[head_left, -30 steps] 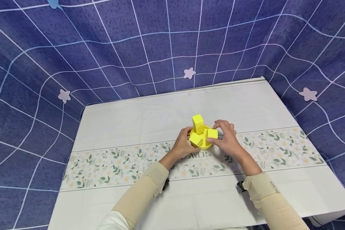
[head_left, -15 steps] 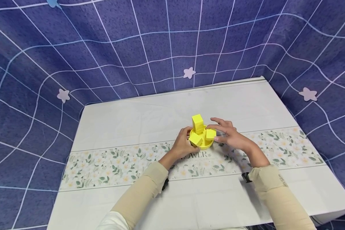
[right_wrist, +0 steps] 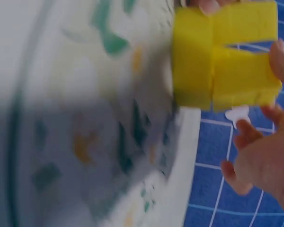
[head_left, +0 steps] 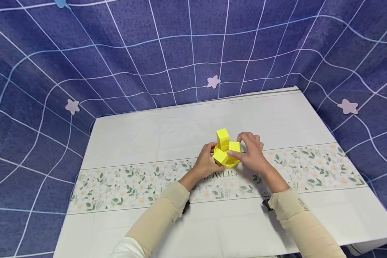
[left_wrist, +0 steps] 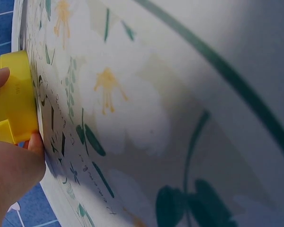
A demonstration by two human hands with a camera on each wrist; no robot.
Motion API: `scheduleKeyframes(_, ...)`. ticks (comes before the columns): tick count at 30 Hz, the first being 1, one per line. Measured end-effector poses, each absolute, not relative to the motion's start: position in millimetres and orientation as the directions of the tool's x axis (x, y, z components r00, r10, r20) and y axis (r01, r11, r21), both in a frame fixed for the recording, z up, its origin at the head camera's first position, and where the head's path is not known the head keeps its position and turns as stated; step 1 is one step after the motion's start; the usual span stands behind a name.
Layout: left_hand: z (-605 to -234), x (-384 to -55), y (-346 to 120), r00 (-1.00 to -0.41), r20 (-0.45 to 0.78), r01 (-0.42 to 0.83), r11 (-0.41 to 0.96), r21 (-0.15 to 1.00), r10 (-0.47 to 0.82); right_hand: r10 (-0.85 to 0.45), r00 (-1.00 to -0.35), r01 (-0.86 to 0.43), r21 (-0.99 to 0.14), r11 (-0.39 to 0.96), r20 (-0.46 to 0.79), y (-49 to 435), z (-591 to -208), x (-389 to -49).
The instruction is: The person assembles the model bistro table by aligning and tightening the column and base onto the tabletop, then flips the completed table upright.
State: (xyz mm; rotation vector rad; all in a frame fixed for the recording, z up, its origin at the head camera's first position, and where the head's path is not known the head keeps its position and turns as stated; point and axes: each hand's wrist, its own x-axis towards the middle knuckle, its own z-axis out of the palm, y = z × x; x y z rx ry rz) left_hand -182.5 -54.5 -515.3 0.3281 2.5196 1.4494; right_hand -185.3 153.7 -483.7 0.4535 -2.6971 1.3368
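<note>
A round, low yellow container (head_left: 233, 164) stands on the table, with yellow rectangular blocks upright in it. My left hand (head_left: 204, 163) grips the container's left side; the left wrist view shows fingers low against its wall (left_wrist: 22, 94). On the right, my right hand (head_left: 253, 154) pinches one block (head_left: 234, 146) between thumb and fingers near its top. That block (right_wrist: 244, 78) stands on the container (right_wrist: 191, 61) in the right wrist view. A second block (head_left: 220, 156) leans outward at the left, and a taller one (head_left: 223, 138) rises at the back. The container's inside is partly hidden.
A white tablecloth (head_left: 154, 136) with a floral band (head_left: 116, 188) covers the table. Behind and on both sides hangs a blue gridded curtain (head_left: 167, 53) with pale stars. Black straps (head_left: 267, 205) show under the wrists.
My right hand's fingers loosened and spread at the block half a second ago, and now pinch it again. The right block has shifted slightly left and back. My left hand has stayed in place.
</note>
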Motion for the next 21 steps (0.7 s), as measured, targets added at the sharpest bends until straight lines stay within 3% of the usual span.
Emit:
scheduleKeyframes(5, -515.3, -182.2, -54.0, -0.951, -0.076, 0.088, 0.497, 0.863, 0.299, -0.060, -0.964, -0.235, -0.716, 0.657, 0.261, 141.1, -490.0, -182.5)
scheduleKeyframes(8, -515.1, -181.9, -54.0, -0.951, -0.077, 0.087, 0.496, 0.864, 0.300, -0.032, -0.966, -0.210, -0.701, 0.682, 0.258, 138.3, -490.4, -181.3)
scheduleKeyframes(16, -515.5, -182.5, -55.5, -0.950, -0.080, 0.085, 0.500, 0.862, 0.301, -0.230, -0.931, -0.365, -0.736, 0.571, 0.283, 149.6, -482.5, -180.1)
scheduleKeyframes(21, -516.0, -182.9, -55.4, -0.950, -0.082, 0.081, 0.494, 0.866, 0.300, -0.236, -0.939, -0.341, -0.748, 0.570, 0.248, 155.2, -477.6, -184.3)
